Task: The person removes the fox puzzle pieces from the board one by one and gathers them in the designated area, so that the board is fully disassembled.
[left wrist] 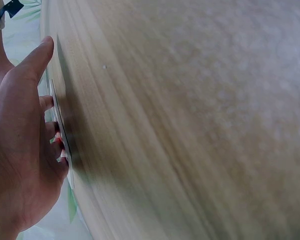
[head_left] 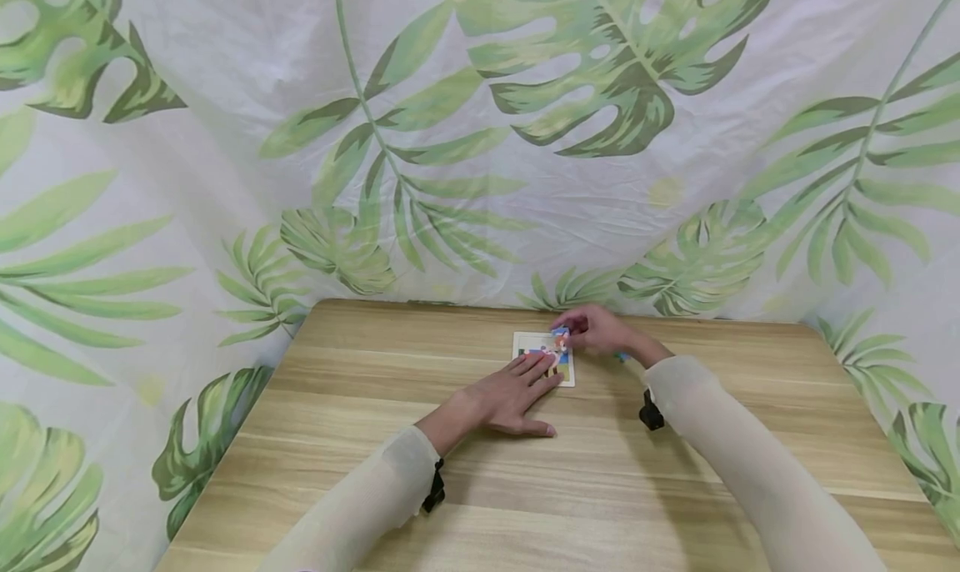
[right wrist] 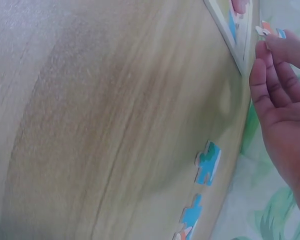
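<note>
A small jigsaw tray with a white border lies flat near the table's far edge, partly filled with a colourful picture. My left hand spreads its straight fingers over the tray's lower left part, thumb out on the wood. Between thumb and fingertips, my right hand pinches a jigsaw piece, orange, white and blue, over the tray's upper right corner. In the right wrist view two loose jigsaw pieces lie on the table: a blue one with green and a blue one with orange.
The wooden table ends just beyond the tray, against a hanging cloth printed with green leaves. In the head view a loose piece shows partly under the right wrist. Black wrist cameras hang below both sleeves.
</note>
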A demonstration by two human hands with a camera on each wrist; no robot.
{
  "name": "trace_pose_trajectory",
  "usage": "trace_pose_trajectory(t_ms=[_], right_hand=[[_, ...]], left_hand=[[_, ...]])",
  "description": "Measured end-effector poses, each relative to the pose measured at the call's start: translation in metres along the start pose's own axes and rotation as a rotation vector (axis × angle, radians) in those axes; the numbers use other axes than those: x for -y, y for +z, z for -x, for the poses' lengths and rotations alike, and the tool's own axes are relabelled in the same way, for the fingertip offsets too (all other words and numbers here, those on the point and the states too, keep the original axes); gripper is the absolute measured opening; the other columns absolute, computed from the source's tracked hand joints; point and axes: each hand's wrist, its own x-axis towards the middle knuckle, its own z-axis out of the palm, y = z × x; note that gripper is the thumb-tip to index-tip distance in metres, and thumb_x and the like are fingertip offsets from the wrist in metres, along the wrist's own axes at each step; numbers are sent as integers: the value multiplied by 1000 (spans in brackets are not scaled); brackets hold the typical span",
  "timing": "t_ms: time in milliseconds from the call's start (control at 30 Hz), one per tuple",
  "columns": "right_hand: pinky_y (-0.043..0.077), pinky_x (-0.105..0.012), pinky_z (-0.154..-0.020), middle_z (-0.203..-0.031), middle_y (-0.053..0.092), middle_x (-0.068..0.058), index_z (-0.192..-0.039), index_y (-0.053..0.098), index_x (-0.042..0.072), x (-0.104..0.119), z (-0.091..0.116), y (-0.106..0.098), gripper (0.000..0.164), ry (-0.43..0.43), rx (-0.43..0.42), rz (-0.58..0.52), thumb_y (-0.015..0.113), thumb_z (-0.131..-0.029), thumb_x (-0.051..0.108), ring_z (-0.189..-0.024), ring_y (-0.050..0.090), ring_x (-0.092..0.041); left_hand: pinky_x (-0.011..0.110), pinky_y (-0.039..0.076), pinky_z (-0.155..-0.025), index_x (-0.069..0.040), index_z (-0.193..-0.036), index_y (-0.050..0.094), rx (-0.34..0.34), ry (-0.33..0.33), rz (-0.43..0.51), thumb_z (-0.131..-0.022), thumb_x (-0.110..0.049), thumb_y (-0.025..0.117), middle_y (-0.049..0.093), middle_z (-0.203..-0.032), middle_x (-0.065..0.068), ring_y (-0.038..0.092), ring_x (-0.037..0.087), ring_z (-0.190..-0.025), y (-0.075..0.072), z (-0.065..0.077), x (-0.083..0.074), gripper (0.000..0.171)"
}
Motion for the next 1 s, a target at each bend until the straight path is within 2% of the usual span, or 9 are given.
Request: trace_pose_trajectory(t_ms=[133, 333, 500, 733, 833, 1000], right_hand=[[56, -25, -76, -102, 76, -15, -129, 72, -7, 2, 2, -5, 33, 5, -1, -24, 73, -95, -7, -91, 69, -20], [53, -29, -71, -98, 73, -17, -130, 70, -9, 4, 9, -15, 35, 20, 6, -100, 74, -96, -4, -83, 63, -16], [54, -28, -70, -96, 72, -17, -129, 71, -9, 2, 20, -23, 34, 42, -6, -85, 76, -96, -1, -82, 61, -16], [45, -24, -63, -96, 71, -14, -131, 71, -6, -4, 38, -34, 34, 81, -13, -60, 75, -98, 4, -71, 52, -13], [49, -27, -64, -96, 72, -15, -130, 70, -8, -5, 46, -39, 34, 71, -14, -58, 75, -98, 4, -71, 54, -12], [55, -35, -67, -96, 72, -17, -131, 68, -10, -6, 61, -48, 36, 86, -9, -78, 75, -98, 3, -72, 61, -17]], left_hand=[[43, 8, -133, -18, -172, 15, -6, 5, 3, -102, -79, 36, 5, -179, 13, 2, 29, -165, -1, 1, 1, 96], [42, 9, -133, -17, -172, 15, -12, 2, 2, -101, -79, 36, 6, -179, 13, 3, 29, -165, -2, 2, 2, 96], [42, 7, -133, -18, -172, 14, -4, -2, 26, -101, -79, 38, 4, -179, 12, 2, 28, -165, 0, 2, 3, 97], [43, 8, -133, -18, -172, 14, -9, 12, 42, -101, -79, 38, 4, -179, 13, 2, 29, -165, 2, 3, 2, 97], [43, 8, -133, -18, -172, 13, -10, 18, 45, -101, -79, 38, 4, -179, 13, 2, 29, -165, 1, 4, 2, 97], [42, 7, -133, -18, -172, 13, -13, 17, 48, -101, -80, 38, 3, -179, 12, 2, 28, -165, 0, 5, 1, 98]])
